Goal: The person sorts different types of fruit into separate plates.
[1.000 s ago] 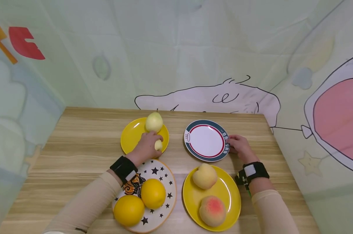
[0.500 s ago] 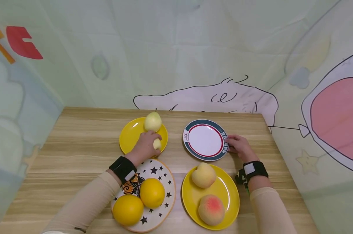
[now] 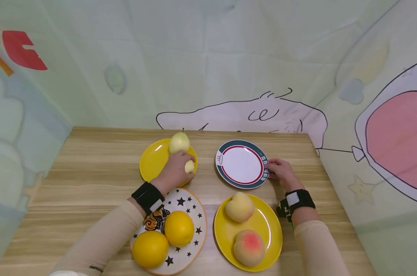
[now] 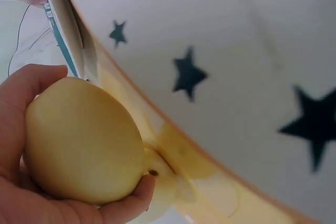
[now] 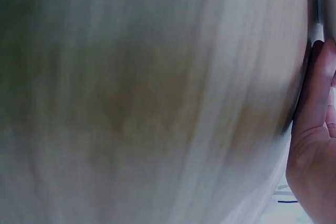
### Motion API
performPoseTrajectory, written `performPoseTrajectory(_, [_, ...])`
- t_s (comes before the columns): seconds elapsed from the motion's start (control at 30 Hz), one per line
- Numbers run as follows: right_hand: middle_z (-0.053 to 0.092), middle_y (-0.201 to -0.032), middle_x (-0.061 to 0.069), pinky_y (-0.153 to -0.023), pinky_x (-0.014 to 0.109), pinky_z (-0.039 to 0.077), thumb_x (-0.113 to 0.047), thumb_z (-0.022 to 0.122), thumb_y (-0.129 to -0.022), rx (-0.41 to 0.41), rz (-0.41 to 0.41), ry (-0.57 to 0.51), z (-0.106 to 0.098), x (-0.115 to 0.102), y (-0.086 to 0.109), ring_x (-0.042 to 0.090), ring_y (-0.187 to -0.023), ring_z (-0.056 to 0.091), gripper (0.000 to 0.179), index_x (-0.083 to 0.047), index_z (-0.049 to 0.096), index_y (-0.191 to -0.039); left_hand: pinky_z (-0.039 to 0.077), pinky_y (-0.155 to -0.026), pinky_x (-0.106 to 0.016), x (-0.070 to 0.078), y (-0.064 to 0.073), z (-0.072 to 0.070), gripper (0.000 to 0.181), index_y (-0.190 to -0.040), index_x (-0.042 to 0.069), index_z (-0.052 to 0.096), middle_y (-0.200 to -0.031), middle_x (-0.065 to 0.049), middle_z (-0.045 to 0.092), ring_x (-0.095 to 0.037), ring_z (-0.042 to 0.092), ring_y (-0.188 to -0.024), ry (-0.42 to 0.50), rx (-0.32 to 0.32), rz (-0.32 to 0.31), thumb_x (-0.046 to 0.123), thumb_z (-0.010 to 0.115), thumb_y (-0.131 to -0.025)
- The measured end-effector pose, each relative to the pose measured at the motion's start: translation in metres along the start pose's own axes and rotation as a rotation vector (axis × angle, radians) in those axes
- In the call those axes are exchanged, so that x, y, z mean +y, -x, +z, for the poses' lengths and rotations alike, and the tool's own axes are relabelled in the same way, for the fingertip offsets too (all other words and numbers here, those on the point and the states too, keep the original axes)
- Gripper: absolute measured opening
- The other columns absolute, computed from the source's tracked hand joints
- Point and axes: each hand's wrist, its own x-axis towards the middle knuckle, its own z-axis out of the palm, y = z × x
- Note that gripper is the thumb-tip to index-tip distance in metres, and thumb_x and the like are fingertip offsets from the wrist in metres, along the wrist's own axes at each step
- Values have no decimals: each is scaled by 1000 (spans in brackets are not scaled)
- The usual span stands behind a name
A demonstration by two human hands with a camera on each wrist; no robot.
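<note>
My left hand [image 3: 175,168] grips a pale yellow pear [image 4: 84,140], its fingers and thumb curled round the sides. In the head view most of that pear is covered by the hand, over the right part of the small yellow plate [image 3: 154,159]. Just behind the hand, a second pear [image 3: 179,142] with a stem sits on the same plate. My right hand [image 3: 284,173] pinches the right rim of a white plate with a dark blue border [image 3: 243,165]. Only part of this hand [image 5: 315,145] shows at the right wrist view's edge.
Nearer to me, a star-patterned plate [image 3: 191,251] bears two orange-yellow fruits [image 3: 178,228]. To its right, a larger yellow plate [image 3: 272,245] carries two peaches [image 3: 249,247]. All stand on a wooden table [image 3: 94,165], backed by a printed cloth [image 3: 180,76].
My left hand has shifted slightly right and away from me with the pear over the small yellow plate. The right hand stays at the blue-bordered plate's rim.
</note>
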Motion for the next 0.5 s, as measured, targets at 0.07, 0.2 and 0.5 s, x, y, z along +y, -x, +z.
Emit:
performPoseTrajectory(0.07, [50, -125, 15, -73, 18, 53, -23, 59, -93, 5, 3, -6, 0, 0, 0, 18, -87, 59, 49, -6, 44, -136, 41, -90, -39, 4, -2, -2, 42, -112, 14, 64, -112, -6, 51, -27, 43, -104, 10, 3, 26, 21, 77, -73])
performPoseTrajectory(0.2, [49, -126, 15, -74, 18, 53, -24, 59, -93, -14, 0, -16, 0, 1, 0, 18, -88, 59, 49, -6, 44, -137, 41, -89, -39, 17, -9, -5, 41, -114, 15, 63, -117, -4, 50, -26, 42, -107, 69, 10, 53, 20, 76, -75])
performPoseTrajectory(0.5, [50, -123, 14, -73, 18, 53, -23, 61, -92, -13, 14, -43, -3, 1, 0, 15, -83, 59, 50, -6, 44, -136, 43, -92, -37, 57, -35, 0, 42, -115, 19, 63, -122, -3, 52, -25, 44, -110, 27, -1, 94, 24, 75, -75])
